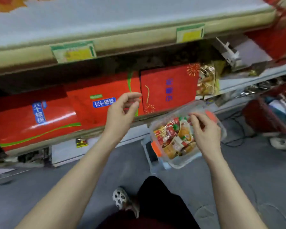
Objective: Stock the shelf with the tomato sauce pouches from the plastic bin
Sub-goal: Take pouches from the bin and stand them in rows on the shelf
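Note:
A clear plastic bin with orange clips stands on a small stool by the shelf's lower edge. Several tomato sauce pouches, red and orange, lie piled inside it. My right hand hovers over the bin's far side, fingers curled close to the pouches; no pouch is clearly in its grip. My left hand is raised in front of the shelf, fingers loosely curled and apart, holding nothing.
Red gift boxes and red packs with blue labels fill the middle shelf. An upper shelf carries yellow price tags. A red basket stands on the grey floor at right. My leg and shoe are below.

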{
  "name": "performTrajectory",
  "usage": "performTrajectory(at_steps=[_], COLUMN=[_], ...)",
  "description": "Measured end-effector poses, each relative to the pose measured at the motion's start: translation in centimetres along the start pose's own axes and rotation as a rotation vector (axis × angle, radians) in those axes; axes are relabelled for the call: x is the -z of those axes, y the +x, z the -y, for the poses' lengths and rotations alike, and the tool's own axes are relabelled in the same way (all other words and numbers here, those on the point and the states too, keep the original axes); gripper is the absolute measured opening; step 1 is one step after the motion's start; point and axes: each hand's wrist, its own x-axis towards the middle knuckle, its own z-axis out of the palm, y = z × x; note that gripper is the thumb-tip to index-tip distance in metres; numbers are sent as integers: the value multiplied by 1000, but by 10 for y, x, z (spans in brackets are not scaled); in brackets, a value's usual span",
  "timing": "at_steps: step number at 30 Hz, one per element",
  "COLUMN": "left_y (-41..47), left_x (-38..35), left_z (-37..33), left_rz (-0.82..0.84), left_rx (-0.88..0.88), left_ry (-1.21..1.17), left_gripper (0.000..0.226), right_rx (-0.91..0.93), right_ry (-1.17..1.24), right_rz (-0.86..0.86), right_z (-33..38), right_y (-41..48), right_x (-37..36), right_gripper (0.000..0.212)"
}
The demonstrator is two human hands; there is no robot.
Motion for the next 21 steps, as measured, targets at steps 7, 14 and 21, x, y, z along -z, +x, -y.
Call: performTrajectory(at_steps=[7,14,21], left_y=[-23,-8,32], left_x=[-117,-247,-325], left_z=[81,183,279], left_rz=[288,381,380], left_rx=[263,442,448], left_ry=[155,311,620], left_gripper=[28,33,46], right_rx=[-435,-573,-625], right_ry=[-167,-350,-520], right_rz=[229,513,683], right_z=[-151,-284,-371], right_y=[-8,85,154], right_x=[10,-37,-140], right_gripper=[25,38,79])
